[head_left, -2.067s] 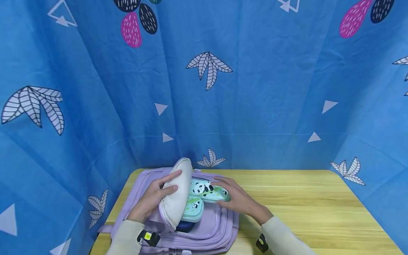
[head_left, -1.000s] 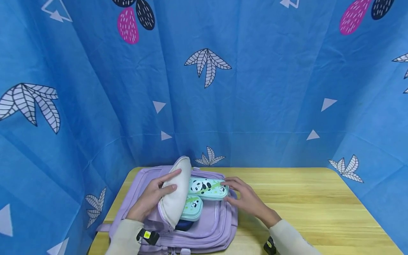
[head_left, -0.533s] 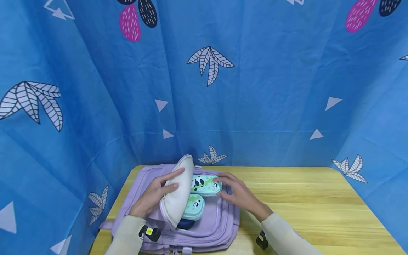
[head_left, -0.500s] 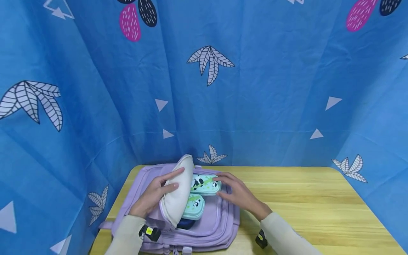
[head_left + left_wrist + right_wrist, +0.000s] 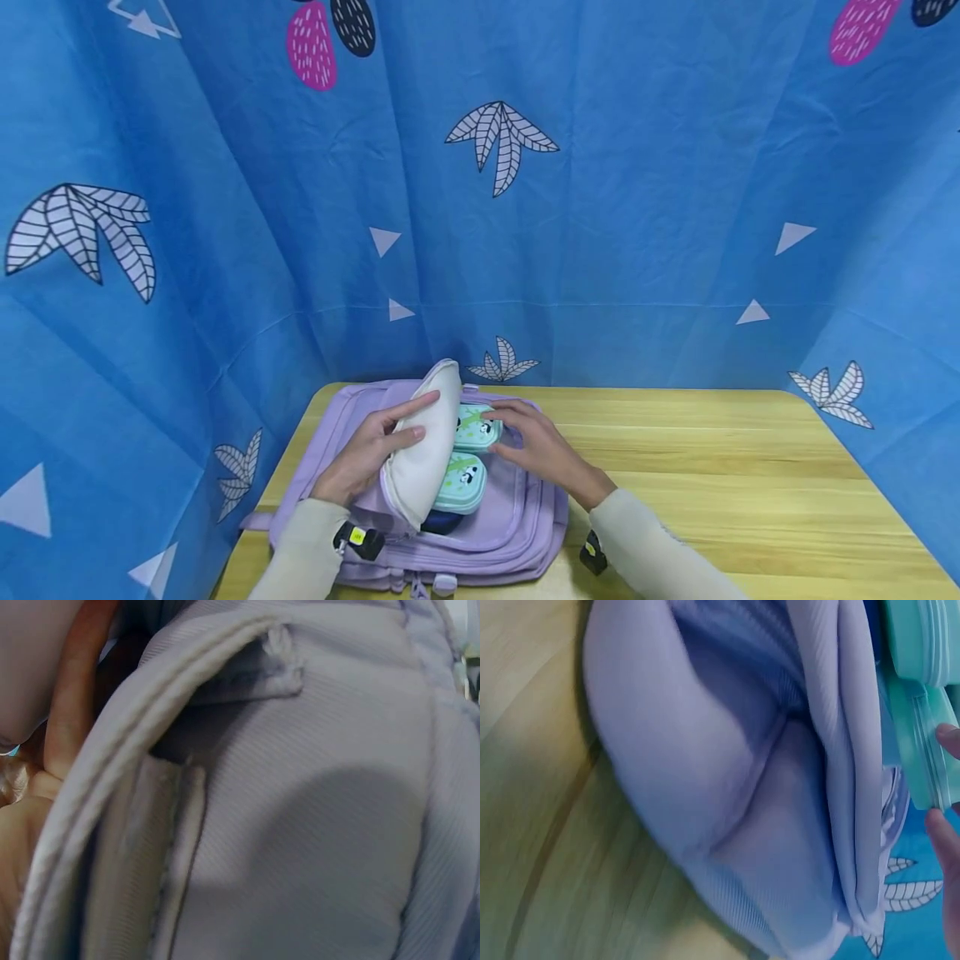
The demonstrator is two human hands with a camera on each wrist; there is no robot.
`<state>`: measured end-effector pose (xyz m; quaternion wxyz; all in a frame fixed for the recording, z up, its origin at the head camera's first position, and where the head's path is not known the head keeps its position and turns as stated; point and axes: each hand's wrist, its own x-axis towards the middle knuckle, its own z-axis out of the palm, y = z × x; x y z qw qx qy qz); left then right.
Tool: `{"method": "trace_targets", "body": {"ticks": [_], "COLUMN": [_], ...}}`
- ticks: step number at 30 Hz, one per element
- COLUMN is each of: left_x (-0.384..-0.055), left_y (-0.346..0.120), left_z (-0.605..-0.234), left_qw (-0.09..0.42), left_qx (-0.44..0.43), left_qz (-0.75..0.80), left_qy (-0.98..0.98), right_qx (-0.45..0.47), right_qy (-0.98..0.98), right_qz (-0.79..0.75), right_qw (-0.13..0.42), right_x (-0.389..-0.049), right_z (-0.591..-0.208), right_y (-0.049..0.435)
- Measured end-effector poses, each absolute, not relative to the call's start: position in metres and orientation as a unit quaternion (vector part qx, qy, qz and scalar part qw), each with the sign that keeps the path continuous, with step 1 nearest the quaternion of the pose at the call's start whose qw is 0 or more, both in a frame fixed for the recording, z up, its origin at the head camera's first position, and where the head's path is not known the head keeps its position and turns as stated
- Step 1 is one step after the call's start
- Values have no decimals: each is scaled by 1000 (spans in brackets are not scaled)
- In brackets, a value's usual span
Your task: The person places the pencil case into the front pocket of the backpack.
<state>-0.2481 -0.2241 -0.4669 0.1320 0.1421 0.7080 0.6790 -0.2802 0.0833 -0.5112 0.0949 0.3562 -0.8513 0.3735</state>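
Observation:
A lavender backpack (image 5: 517, 508) lies on the table with its front pocket open. My left hand (image 5: 367, 454) grips the pocket's white-lined flap (image 5: 427, 458) and keeps it raised, index finger and thumb showing on the pale lining. My right hand (image 5: 540, 446) pinches the right end of a mint panda pencil case (image 5: 474, 435); its left part is hidden behind the flap. Nearer me, a second mint panda pencil case (image 5: 463, 482) sits partly under the flap. In the right wrist view, fingertips (image 5: 951, 739) press the case's zipped edge. Lavender fabric fills most of the left wrist view.
A dark blue object (image 5: 442, 522) shows below the nearer pencil case. The wooden table (image 5: 712, 475) stretches to the right of the backpack. A blue patterned curtain (image 5: 637, 250) stands behind and at both sides.
My right hand has moved left with the far pencil case, after a slight shift right, so more of the case is hidden behind the flap. My left hand keeps its grip on the flap.

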Motion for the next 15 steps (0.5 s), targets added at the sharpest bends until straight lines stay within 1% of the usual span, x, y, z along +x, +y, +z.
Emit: {"method": "trace_targets", "body": {"ticks": [5,12,15], "left_x": [-249,-249,-249], "left_y": [-223,-223,-224], "left_z": [-468,-468,-468], "left_qw": [136,136,136], "left_qx": [138,134,133], "left_qz": [684,684,683], "left_qy": [703,704,705], "right_qx": [349,356,353], "right_qy": [-855,-851,-849], "right_qz": [372,372,377], "right_qw": [92,108,107], "right_x": [-279,-280,-280], "right_z": [-510,-509,-510], "right_y": [74,62,58]}}
